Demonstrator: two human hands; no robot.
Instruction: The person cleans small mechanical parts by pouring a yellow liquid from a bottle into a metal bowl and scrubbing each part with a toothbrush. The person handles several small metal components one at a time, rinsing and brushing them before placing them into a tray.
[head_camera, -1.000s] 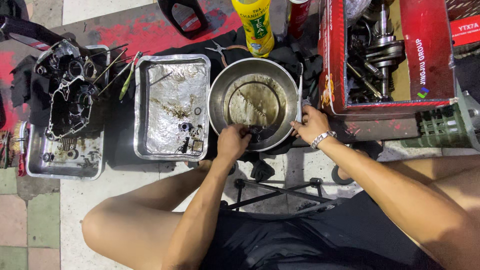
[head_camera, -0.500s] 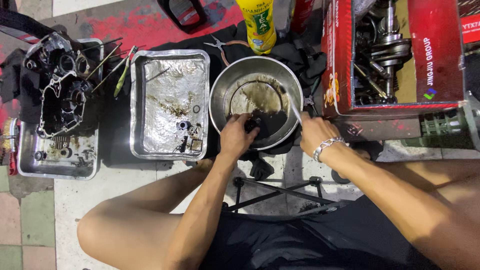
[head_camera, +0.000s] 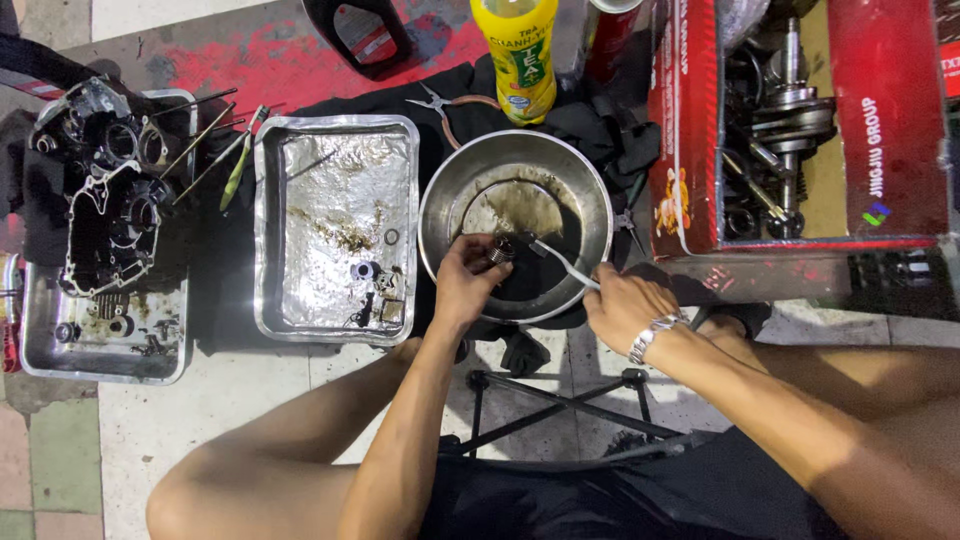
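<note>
A round steel bowl (head_camera: 590, 190) with dark oily liquid sits on a black cloth in front of me. My left hand (head_camera: 462, 280) reaches over its near rim and holds a small round metal part (head_camera: 500, 250) just above the dark liquid. My right hand (head_camera: 622, 303), with a metal bracelet on the wrist, grips a thin pale brush (head_camera: 562, 262) whose tip points at the part inside the bowl.
A rectangular steel tray (head_camera: 335, 165) with small parts lies left of the bowl. Further left, an engine case (head_camera: 105, 200) rests in another tray, with thin tools (head_camera: 215, 145) beside it. A yellow bottle (head_camera: 520, 55), pliers (head_camera: 440, 105) and a red box of engine parts (head_camera: 790, 110) stand behind and right.
My right hand left the bowl's right rim, took up the brush and swung its tip into the bowl. My left hand lifted the small part out of the dark liquid.
</note>
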